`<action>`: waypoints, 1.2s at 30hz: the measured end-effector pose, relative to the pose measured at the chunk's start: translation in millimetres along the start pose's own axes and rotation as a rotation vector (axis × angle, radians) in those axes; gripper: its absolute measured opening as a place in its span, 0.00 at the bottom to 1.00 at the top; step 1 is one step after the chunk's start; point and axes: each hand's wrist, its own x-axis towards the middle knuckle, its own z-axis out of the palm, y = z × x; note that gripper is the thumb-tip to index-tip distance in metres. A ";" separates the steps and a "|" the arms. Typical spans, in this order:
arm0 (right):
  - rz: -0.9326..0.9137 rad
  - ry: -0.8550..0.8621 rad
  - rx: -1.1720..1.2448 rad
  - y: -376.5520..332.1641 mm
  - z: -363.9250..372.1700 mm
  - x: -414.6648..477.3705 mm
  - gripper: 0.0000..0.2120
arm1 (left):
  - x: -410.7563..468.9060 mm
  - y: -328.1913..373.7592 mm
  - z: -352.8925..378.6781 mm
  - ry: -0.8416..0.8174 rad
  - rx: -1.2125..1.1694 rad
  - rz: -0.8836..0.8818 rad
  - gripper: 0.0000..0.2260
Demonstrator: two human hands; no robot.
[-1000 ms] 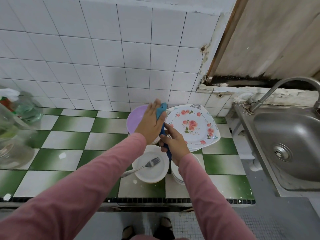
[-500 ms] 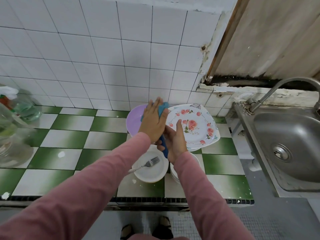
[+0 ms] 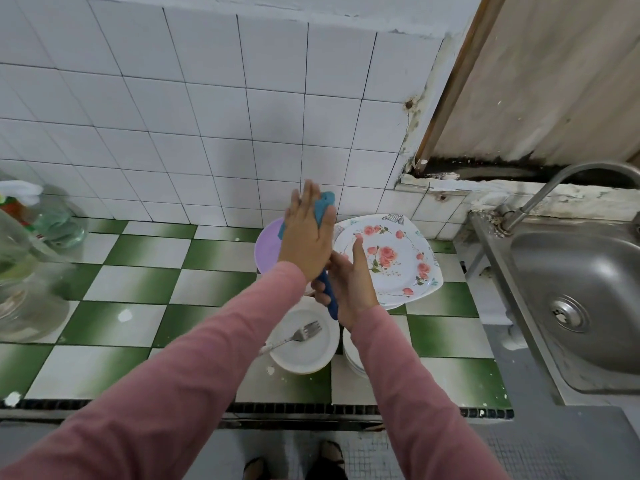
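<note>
My left hand (image 3: 304, 240) lies flat, fingers pressed together, on the blue cloth (image 3: 326, 201); at its five o'clock my right hand (image 3: 349, 289) curls its fingers round the cloth's tail.

Soft even daylight, faint shadow on wall (image 3: 242, 157), wide-angle bending at edges, left hand (image 3: 306, 233) motion-blurred.

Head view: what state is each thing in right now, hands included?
left hand: flat, fingers straight, pressing the teal cloth.
right hand: fingers curled round the blue item, which is held on edge.
floral plate: face up on the counter, untouched.
fork: lying in the white bowl, handle over the rim.
purple dish: on the counter, partly hidden behind the left hand.
tap: no water running.
</note>
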 end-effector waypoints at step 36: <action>0.011 0.105 -0.074 -41.7 8.0 31.1 0.32 | -19.2 -28.1 -11.0 -0.276 -0.068 0.129 0.24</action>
